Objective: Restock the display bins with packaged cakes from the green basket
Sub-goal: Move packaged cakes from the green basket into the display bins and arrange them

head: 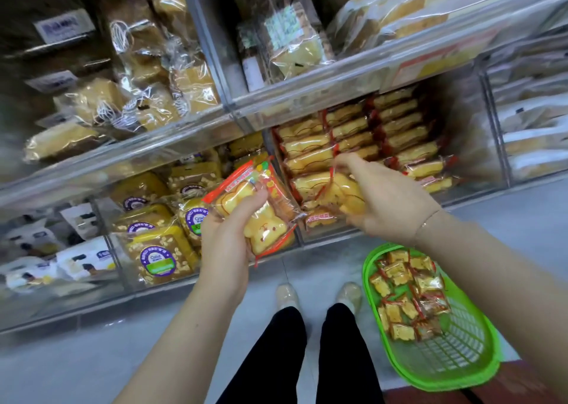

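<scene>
My left hand grips a small stack of bear-shaped packaged cakes in clear wrap with red edges, held in front of the lower shelf. My right hand is closed on another packaged cake at the front of a clear display bin, where rows of the same cakes stand on edge. The green basket rests low at the right on a dark red surface and holds several more packaged cakes at its far end.
Clear acrylic bins line two shelves. The bin to the left holds nut-topped cakes with purple labels. Upper bins hold larger wrapped sponge cakes. White packets fill the far-left bin. My legs and shoes stand on grey floor.
</scene>
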Available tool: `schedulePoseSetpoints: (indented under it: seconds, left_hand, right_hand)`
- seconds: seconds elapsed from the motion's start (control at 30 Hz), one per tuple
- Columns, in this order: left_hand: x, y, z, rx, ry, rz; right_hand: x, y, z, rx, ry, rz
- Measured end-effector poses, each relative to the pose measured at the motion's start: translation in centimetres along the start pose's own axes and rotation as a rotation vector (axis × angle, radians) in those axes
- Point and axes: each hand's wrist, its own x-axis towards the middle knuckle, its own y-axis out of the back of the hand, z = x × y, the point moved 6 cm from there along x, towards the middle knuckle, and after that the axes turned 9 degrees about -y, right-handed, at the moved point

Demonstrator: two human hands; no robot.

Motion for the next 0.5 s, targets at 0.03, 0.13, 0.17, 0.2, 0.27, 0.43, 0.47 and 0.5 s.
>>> schedulePoseSetpoints:
  seconds: [0.03,0.13,0.17,0.2,0.27,0.43,0.47,0.5]
  left_hand:
    - [-0.1,0.3,0.0,-0.021,-0.003,0.004]
    - [-0.4,0.6,0.0,-0.055,-0.015,0.006]
    - [-0.4,0.7,-0.2,-0.038,-0.014,0.007]
    - [-0.5,0.7,-0.3,-0.027,-0.013,0.008]
    - [-0.7,0.5,-0.6,-0.034,-0.007,0.005]
    - [-1.3,0.0,-1.3,-0.110,0.004,-0.004]
    - [-1.4,-0.2,-1.5,-0.111,0.010,-0.012]
    - [-1.4,-0.2,-1.7,-0.098,0.015,-0.019]
  right_hand:
    - [0.2,-1.0,-1.1,-0.119,0.120,-0.039]
    - [1.2,-3.4,-2.7,-0.407,0.297,-0.075]
    - [1.5,-3.9,-3.0,-0.461,0.304,-0.078]
    - [1.8,-4.3,-2.9,-0.488,0.298,-0.081]
    - [2.2,-4.7,-2.6,-0.476,0.281,-0.097]
    - [2.4,-3.7,-3.1,-0.393,0.535,-0.036]
    - [2.8,-3.4,-2.8,-0.420,0.569,-0.017]
    - [3.3,-3.1,-2.5,-0.467,0.599,-0.005]
